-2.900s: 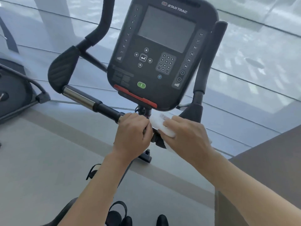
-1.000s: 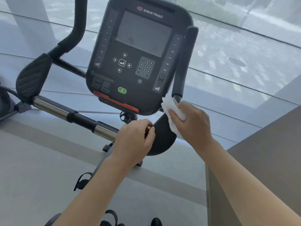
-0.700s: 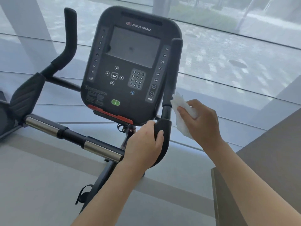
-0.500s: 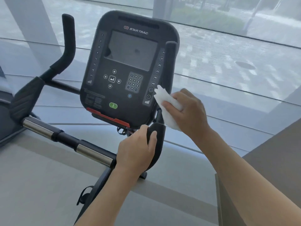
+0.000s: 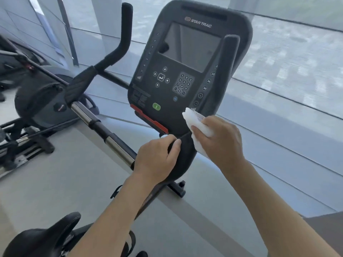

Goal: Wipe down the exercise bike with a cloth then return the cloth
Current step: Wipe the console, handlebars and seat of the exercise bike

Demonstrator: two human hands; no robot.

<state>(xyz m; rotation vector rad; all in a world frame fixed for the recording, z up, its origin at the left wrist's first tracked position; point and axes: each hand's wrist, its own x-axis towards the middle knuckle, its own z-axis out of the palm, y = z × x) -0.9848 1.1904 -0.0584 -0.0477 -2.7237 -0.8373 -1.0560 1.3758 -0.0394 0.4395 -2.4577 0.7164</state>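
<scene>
The exercise bike's dark console point(image 5: 185, 71) with screen and keypad fills the upper middle. Its handlebar point(image 5: 104, 127) with chrome sections runs from the left elbow pad down to the right elbow pad point(image 5: 182, 158). My left hand point(image 5: 157, 160) grips the handlebar at that right pad. My right hand point(image 5: 219, 140) holds a crumpled white cloth point(image 5: 194, 119) against the base of the right upright grip point(image 5: 229, 58), by the console's lower right corner. The black saddle point(image 5: 42, 236) shows at the bottom left.
A second exercise machine point(image 5: 37, 101) stands on the floor at the left. A glass wall with a low ledge runs behind and to the right of the bike. The bike's base foot point(image 5: 178, 188) sits below the handlebar on the grey floor.
My right hand has slid the cloth from the handlebar's middle out over the right pad to the upright grip's base. My view has swung left, showing the other machine. My left hand stays by the pad.
</scene>
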